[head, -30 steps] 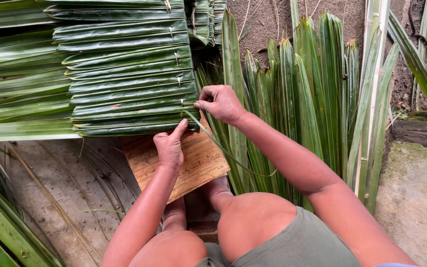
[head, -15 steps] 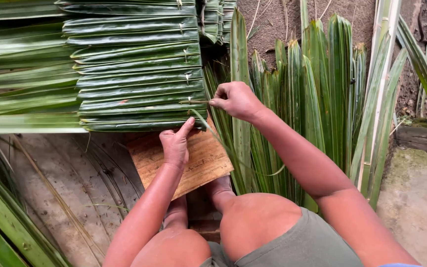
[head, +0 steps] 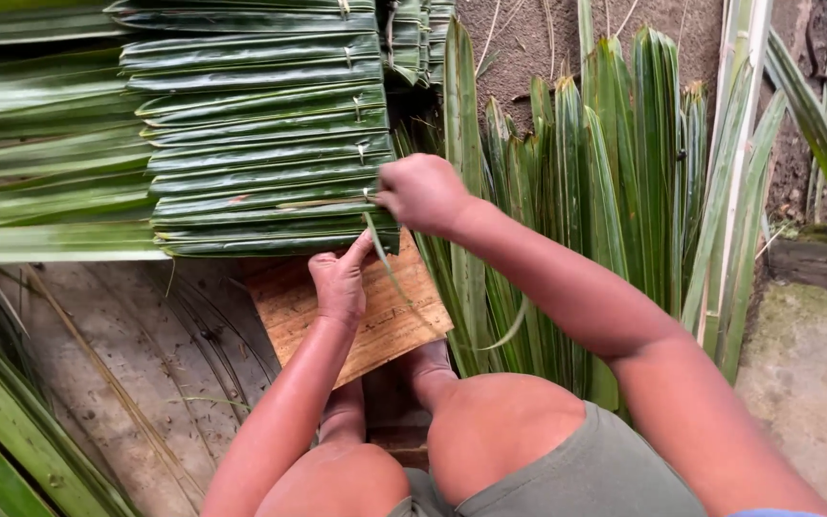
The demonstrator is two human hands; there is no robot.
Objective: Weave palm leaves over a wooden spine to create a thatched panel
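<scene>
The right hand (head: pixel 423 194) is curled into a loose fist at the right edge of the stitched leaf panel (head: pixel 260 134), knuckles up; its fingertips are turned under and hidden, so whether they pinch the thin leaf strip (head: pixel 390 273) that trails down from beneath it cannot be told. The strip curves down over the wooden board (head: pixel 375 311) and ends in a blurred loop near the knee. The left hand (head: pixel 340 280) rests on the board with fingers pressed together and the forefinger pointing up to touch the panel's lowest fold. The panel lies flat ahead of the person, made of overlapping dark green folded leaves with small pale pins along its right side; its top and left run out of view. Loose palm leaves (head: pixel 614 172) stand fanned to the right, partly hidden behind the right forearm. The board's near edge is covered by the knees.
</scene>
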